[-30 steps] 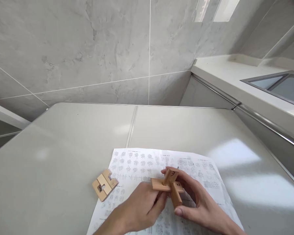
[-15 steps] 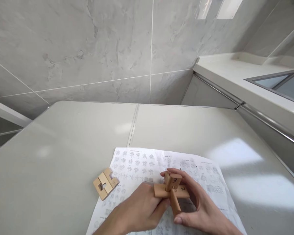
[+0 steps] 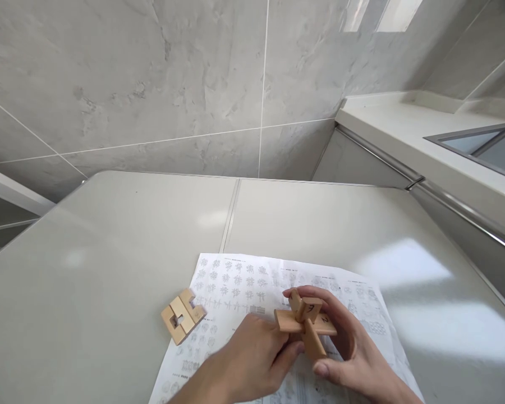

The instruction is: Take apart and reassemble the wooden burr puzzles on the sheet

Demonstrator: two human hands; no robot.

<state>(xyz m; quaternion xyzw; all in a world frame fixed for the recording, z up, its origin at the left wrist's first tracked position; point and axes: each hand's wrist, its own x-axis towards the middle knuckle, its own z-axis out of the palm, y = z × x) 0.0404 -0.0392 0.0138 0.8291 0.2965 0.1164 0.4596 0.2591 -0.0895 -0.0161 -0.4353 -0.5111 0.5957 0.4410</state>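
A wooden interlocking puzzle (image 3: 306,322), built of crossed flat pieces with numbers such as 3 and 2 on them, is held above the printed sheet. My left hand (image 3: 258,353) is closed at its lower left side, gripping it from below; the fingertips are hidden under the wood. Curved around the right side, my right hand (image 3: 347,342) has its thumb at the near end of one piece and its fingers at the far end. Left of the hands lie notched wooden pieces (image 3: 184,314) set together, with a small hole in the middle.
The creased paper sheet (image 3: 231,280) with printed diagrams lies under the hands on a glossy pale table (image 3: 109,252), which has a seam across it. A grey tiled wall (image 3: 151,73) rises behind. At the right stands a white counter (image 3: 404,120) with a metal rail.
Both hands and the wooden puzzle have shifted slightly right in the view. The puzzle has turned a little between them. The pieces on the left stay in place.
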